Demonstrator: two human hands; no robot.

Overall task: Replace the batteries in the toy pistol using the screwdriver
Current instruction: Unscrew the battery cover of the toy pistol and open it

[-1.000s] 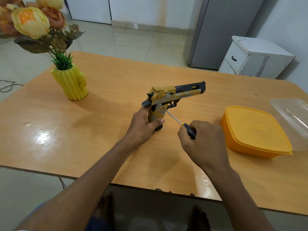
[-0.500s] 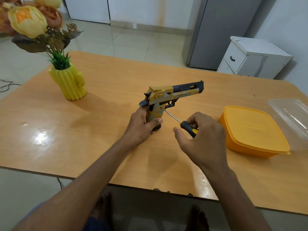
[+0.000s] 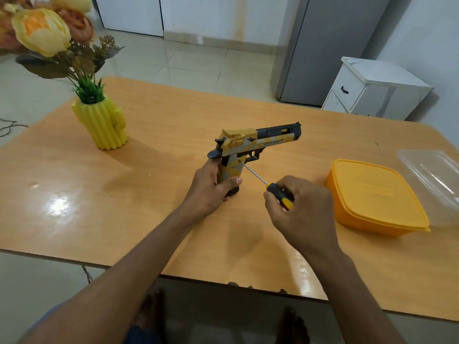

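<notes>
My left hand (image 3: 211, 187) is wrapped around the grip of the yellow, grey and black plastic toy pistol (image 3: 250, 150), thumb laid across the front of the grip, holding it upright with its butt resting on the orange-brown wooden table (image 3: 154, 184), near the middle. The barrel points to the right, level with the tabletop.

My right hand (image 3: 301, 214) has its fingers curled around the black-and-yellow handle of the small screwdriver (image 3: 267, 183). The thin metal shaft slants up and to the left, and its tip touches the side of the grip just below the trigger guard. I cannot tell whether the tip sits in a screw head; that spot is too small to make out.

Just to the right of my right hand, a square orange plastic container (image 3: 375, 197) with its lid on sits on the table. A clear plastic container (image 3: 432, 175) lies beside it at the table's right edge, touching or nearly touching it. Well apart on the far left stands a yellow ribbed cactus-shaped vase (image 3: 101, 125) holding artificial yellow and pink flowers (image 3: 42, 31).

Beyond the table are a pale tiled floor (image 3: 198, 63), a tall grey cabinet (image 3: 327, 45) and a small white drawer unit (image 3: 372, 88) with a dark handle. My bare feet (image 3: 151, 311) show under the near edge of the table.
</notes>
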